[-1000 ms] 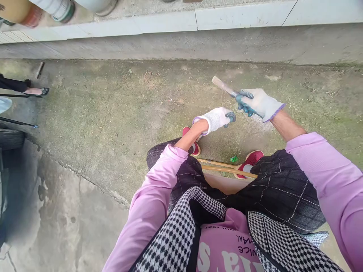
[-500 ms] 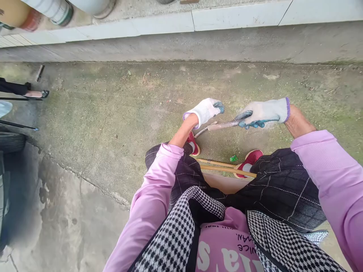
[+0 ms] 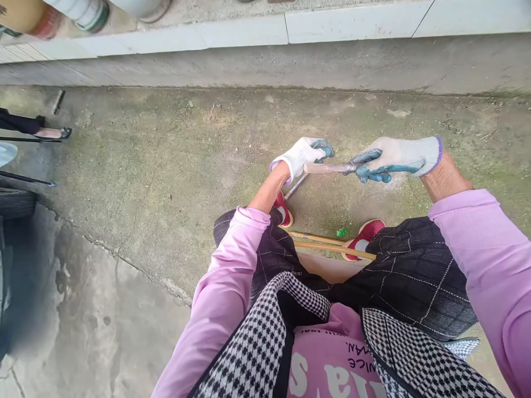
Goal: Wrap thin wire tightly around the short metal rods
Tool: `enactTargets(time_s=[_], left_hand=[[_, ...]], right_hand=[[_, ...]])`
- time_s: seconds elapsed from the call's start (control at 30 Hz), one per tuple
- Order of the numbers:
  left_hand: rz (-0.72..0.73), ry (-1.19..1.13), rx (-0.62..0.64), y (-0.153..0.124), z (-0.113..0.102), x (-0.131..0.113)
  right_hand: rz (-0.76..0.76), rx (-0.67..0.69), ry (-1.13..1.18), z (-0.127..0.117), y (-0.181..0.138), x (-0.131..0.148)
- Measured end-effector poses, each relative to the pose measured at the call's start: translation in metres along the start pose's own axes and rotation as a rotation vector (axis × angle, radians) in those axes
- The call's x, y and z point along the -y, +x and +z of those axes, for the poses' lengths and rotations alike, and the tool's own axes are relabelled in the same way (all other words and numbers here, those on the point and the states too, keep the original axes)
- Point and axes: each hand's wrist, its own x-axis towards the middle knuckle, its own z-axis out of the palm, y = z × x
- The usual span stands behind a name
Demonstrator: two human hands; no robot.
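My right hand (image 3: 385,160), in a white glove with a blue-grey coated palm, is closed around the wrapped end of a tool with a pale wooden handle (image 3: 324,168). The handle points left, roughly level, and the tool's other end is hidden in the glove. My left hand (image 3: 311,153), gloved alike, has its fingers curled together just above the handle's free end. What they hold, if anything, cannot be made out. A thin grey rod (image 3: 296,187) slants below the left hand, near my red left shoe (image 3: 282,210); its upper end is hidden.
Two bamboo strips (image 3: 327,244) cross between my legs. A green scrap (image 3: 342,232) lies on the mossy concrete floor (image 3: 166,155). Ahead runs a raised ledge faced with white tiles (image 3: 357,23), with containers (image 3: 89,14) at left. Another person's foot (image 3: 53,132) and a tyre (image 3: 16,203) show at far left.
My right hand has risen slightly and moved right, and the wooden handle has swung up to nearly level. My left hand has shifted a little up and to the right.
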Motion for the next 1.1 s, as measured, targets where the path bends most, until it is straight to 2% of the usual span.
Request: enactTargets(time_s=[0.17,0.27,0.47,0.6,0.7,0.8,0.9,1.0,1.1], left_hand=[[-0.03,-0.087,-0.07,-0.001,0.002,-0.017],[-0.002,-0.154,-0.056,0.003,0.006,-0.023],[0.075,-0.233,-0.025,0.012,0.012,-0.036],[0.039,-0.239,-0.012,0.002,0.012,-0.063],[0.094,-0.203,0.021,-0.007,0.011,-0.078],[0.132,-0.082,0.088,-0.009,0.013,-0.08],[0.125,0.123,0.159,-0.007,0.018,-0.075],[0.144,0.355,0.163,-0.005,0.026,-0.071],[0.182,0.456,0.17,-0.003,0.033,-0.07]], right_hand=[[0.026,-0.108,0.072,0.009,-0.002,-0.003],[0.038,-0.182,0.149,0.022,-0.009,-0.005],[0.011,-0.356,0.275,0.05,-0.044,0.007],[-0.111,-0.575,0.301,0.056,-0.075,0.027],[-0.2,-0.74,0.341,0.052,-0.083,0.036],[-0.218,-0.831,0.368,0.044,-0.074,0.037],[-0.189,-0.896,0.389,0.035,-0.051,0.034],[-0.147,-0.999,0.357,0.027,-0.021,0.029],[-0.1,-1.052,0.267,0.017,0.001,0.022]])
